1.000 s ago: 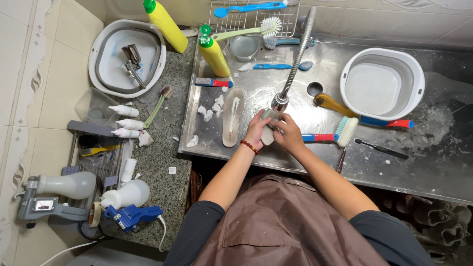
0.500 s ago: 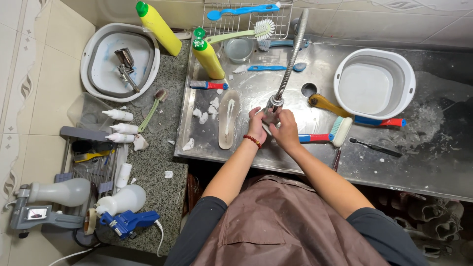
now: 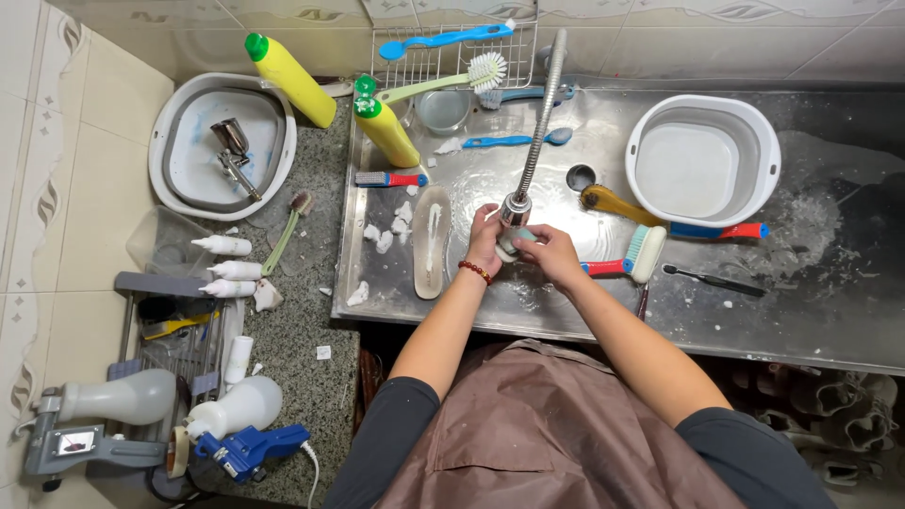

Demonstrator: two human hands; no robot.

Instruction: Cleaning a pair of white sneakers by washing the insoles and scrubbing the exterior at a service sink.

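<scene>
Frame centre: left hand (image 3: 486, 238) and right hand (image 3: 547, 256) meet under head of flexible metal tap (image 3: 534, 141). Both grips curled close around small pale teal-and-white object (image 3: 510, 243), fingers pressed on it from either side; object mostly hidden, kind unclear. Red bead bracelet (image 3: 476, 271) on left wrist. Wet steel sink (image 3: 754, 302) below, flecked with white foam. Pale shoe insole (image 3: 432, 240) lies flat just left of hands. Soft-bristled scrub brush (image 3: 641, 254), red handle, just right. White oval plastic basin (image 3: 702, 160) upper right. Speckled stone worktop (image 3: 302, 320) at left.

Small object (image 3: 514, 240) held between both hands under the faucet head (image 3: 516, 205), insole (image 3: 432, 241) laid to the left, scrub brush (image 3: 647, 253) to the right, basin (image 3: 705, 160) behind it
</scene>
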